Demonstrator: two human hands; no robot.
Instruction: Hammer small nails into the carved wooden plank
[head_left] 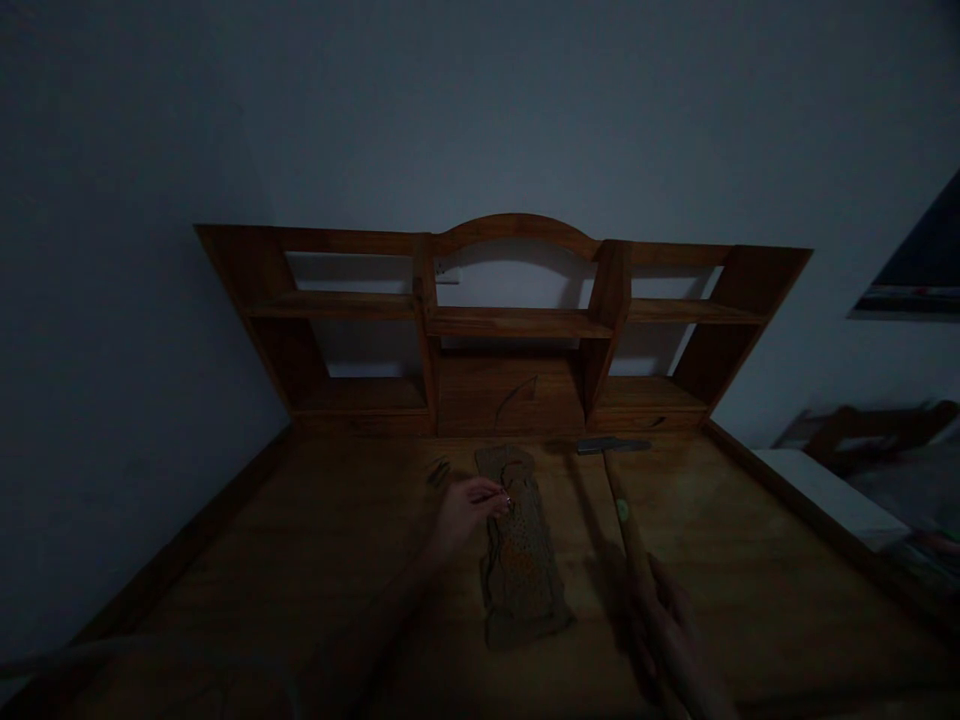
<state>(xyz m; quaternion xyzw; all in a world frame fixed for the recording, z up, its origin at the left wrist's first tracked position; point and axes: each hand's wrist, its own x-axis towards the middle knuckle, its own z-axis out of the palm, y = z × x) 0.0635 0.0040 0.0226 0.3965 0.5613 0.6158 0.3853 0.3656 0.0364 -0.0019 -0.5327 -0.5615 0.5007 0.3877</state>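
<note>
My left hand (471, 510) pinches a tiny shiny piece, possibly a nail, over the upper part of a rough, brownish slab (521, 590). Orange patches and small dark dots mark the slab, which lies lengthwise on the wooden desk (360, 560). To the right, my right hand (667, 630) is wrapped round the wooden handle of a hammer (626, 505). The hammer's dark metal head is raised at the far end, near the back of the desk. Dim light hides the finer detail.
Several small dark slivers (439, 470) lie left of the slab. A wooden shelf unit (517, 325) stands along the back against the wall. Raised wooden edges border the desk at both sides. At the right are a white surface (825, 490) and a wooden chair back (877, 428).
</note>
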